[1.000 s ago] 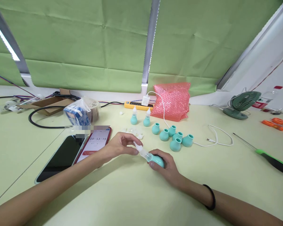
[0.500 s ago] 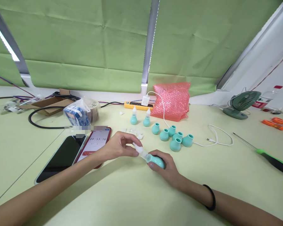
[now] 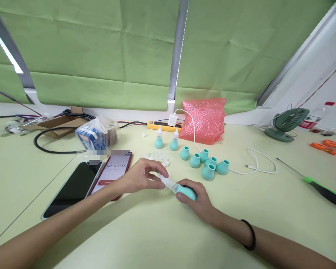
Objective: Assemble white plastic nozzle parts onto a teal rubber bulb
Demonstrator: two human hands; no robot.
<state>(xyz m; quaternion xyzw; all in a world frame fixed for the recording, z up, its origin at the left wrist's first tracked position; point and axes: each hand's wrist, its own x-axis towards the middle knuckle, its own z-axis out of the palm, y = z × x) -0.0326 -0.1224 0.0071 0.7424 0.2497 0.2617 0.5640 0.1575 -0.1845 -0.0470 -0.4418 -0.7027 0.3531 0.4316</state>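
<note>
In front of me a nasal aspirator is held at a slant, its teal squeeze bulb [image 3: 187, 192] low on the right and its clear tube [image 3: 171, 184] pointing up to the left. My right hand [image 3: 197, 198] wraps round the bulb. At the other end, the thumb and fingers of my left hand [image 3: 145, 175] close about the white nozzle tip [image 3: 162, 178], partly hiding it. Behind my hands stand two aspirators with tips on, the left one [image 3: 158, 139] and the right one [image 3: 174, 140]. Several open teal bulbs [image 3: 208, 172] are grouped to their right. Small white tips [image 3: 165, 163] lie beyond my left hand.
Two phones, one dark [image 3: 72, 190] and one showing a timer [image 3: 112, 168], lie left. Behind are a bagged blue pack [image 3: 92, 136], a yellow power strip [image 3: 156, 125] and pink bubble wrap [image 3: 203, 121]. A white cable [image 3: 257, 160], screwdriver [image 3: 322, 190] and fan [image 3: 289, 123] are right.
My left fingers have shifted slightly on the white nozzle tip. My right hand keeps its hold on the bulb, moved only a touch to the right.
</note>
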